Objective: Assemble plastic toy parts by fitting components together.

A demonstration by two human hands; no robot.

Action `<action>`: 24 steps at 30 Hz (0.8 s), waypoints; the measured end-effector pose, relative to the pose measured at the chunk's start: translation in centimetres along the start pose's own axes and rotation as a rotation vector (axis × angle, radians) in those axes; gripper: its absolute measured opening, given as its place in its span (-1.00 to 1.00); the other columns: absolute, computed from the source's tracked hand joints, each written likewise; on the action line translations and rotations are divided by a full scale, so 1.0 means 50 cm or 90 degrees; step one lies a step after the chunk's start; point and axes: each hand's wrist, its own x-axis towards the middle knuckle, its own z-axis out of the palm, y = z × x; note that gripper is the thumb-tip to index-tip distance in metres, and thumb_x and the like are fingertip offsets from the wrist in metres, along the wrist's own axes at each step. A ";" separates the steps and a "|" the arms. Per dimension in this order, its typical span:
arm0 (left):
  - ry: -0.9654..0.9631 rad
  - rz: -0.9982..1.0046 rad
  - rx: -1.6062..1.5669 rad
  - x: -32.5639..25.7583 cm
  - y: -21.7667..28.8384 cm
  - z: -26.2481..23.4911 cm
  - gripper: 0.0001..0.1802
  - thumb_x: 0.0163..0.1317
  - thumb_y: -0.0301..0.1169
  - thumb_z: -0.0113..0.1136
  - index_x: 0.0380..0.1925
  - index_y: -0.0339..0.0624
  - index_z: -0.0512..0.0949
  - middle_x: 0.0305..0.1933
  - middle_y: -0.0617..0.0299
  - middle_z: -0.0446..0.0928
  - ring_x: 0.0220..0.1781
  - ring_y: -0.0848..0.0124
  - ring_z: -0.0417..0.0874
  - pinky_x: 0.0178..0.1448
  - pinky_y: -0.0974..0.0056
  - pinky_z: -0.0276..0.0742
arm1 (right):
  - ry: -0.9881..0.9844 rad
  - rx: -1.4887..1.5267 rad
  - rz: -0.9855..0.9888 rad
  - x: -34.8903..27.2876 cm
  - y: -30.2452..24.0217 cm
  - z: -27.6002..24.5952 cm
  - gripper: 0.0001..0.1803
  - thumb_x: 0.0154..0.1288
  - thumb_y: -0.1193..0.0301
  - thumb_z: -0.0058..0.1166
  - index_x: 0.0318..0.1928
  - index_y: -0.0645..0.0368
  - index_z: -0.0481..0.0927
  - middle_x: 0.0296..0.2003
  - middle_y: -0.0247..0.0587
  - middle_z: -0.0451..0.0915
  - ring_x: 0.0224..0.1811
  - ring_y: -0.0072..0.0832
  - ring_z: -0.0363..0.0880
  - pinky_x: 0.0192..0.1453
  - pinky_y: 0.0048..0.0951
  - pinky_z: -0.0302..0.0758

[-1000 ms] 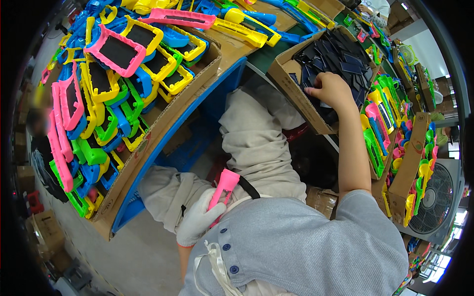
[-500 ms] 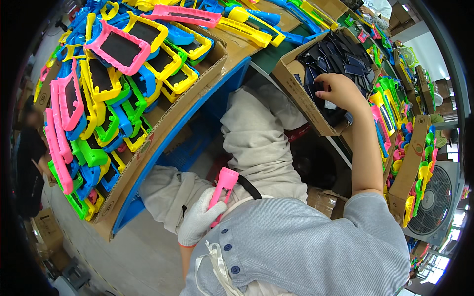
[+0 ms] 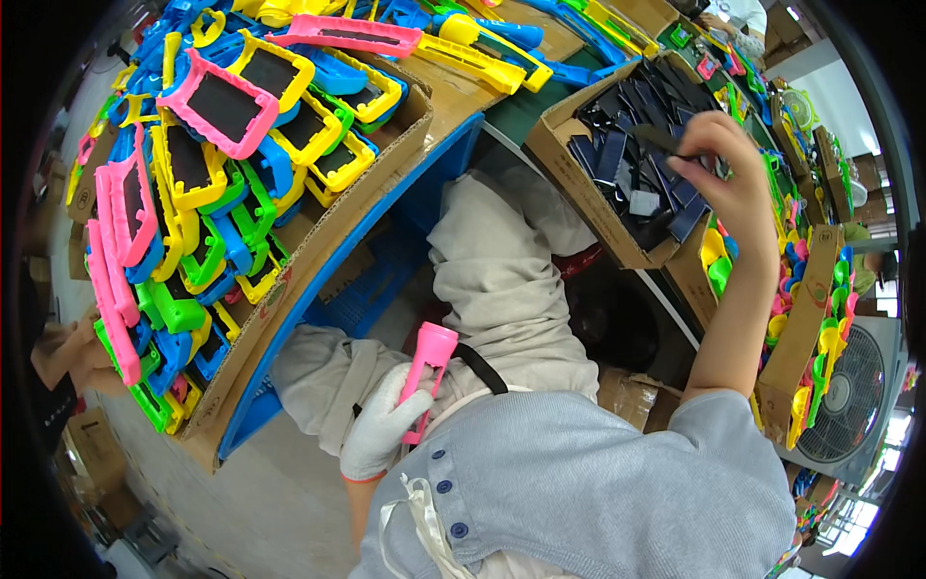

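Observation:
In my left hand, which wears a white glove with an orange cuff, is a pink plastic frame with a flared end, held over my lap. My bare right hand is above a cardboard box of dark, glossy flat panels. Between its thumb and fingers is pinched a thin dark panel, seen nearly edge-on. A small pale square shows among the panels in the box.
To the left, a large carton is heaped with pink, yellow, green and blue frames, many with black panels in them. It rests by a blue plastic crate. A grey fan stands at right. Another person's arm shows at far left.
My right hand has risen and moved right from the box's near side, with a dark panel in its fingers. My left hand and the pink frame have shifted slightly.

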 end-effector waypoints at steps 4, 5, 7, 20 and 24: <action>0.007 0.052 -0.126 0.000 0.039 0.014 -0.52 0.17 -0.38 0.05 0.09 -0.29 0.27 -0.19 0.16 0.44 -0.28 0.46 0.52 -0.17 0.37 0.46 | 0.270 -0.071 -0.370 -0.029 -0.101 0.034 -0.74 -0.28 0.47 0.36 -0.49 0.00 0.55 -0.38 -0.33 0.47 -0.31 -0.39 0.39 -0.33 -0.47 0.38; -0.012 0.095 -0.149 0.002 0.053 0.018 -0.45 0.16 -0.35 0.08 0.14 -0.28 0.22 -0.17 0.13 0.46 -0.30 0.42 0.54 -0.21 0.36 0.48 | 0.277 -0.047 -0.407 -0.042 -0.132 0.053 -0.73 -0.31 0.43 0.37 -0.50 -0.06 0.56 -0.38 -0.36 0.46 -0.31 -0.39 0.39 -0.34 -0.47 0.38; -0.035 0.153 -0.169 -0.002 0.101 0.039 -0.44 0.20 -0.31 0.08 0.16 -0.29 0.21 -0.15 0.14 0.44 -0.28 0.43 0.54 -0.17 0.34 0.48 | 0.292 0.055 -0.484 -0.052 -0.167 0.103 -0.71 -0.36 0.38 0.37 -0.51 -0.13 0.56 -0.37 -0.41 0.44 -0.30 -0.39 0.37 -0.35 -0.47 0.38; 0.174 0.372 -0.316 0.002 0.198 0.100 -0.58 0.08 -0.48 0.26 -0.05 -0.25 0.36 -0.29 0.29 0.50 -0.33 0.57 0.55 -0.29 0.45 0.52 | -0.008 0.780 -0.139 -0.099 -0.218 0.290 -0.66 0.04 0.57 0.14 -0.11 0.23 0.46 -0.17 -0.18 0.50 -0.19 -0.41 0.43 -0.20 -0.35 0.44; 0.215 0.382 -0.223 0.007 0.193 0.086 -0.60 0.04 -0.51 0.29 -0.11 -0.26 0.39 -0.29 0.27 0.51 -0.33 0.55 0.56 -0.29 0.46 0.52 | -0.577 1.064 0.320 -0.094 -0.188 0.286 -0.63 0.39 0.24 -0.16 -0.07 0.35 0.43 -0.36 -0.08 0.55 -0.47 -0.52 0.48 -0.29 -0.54 0.45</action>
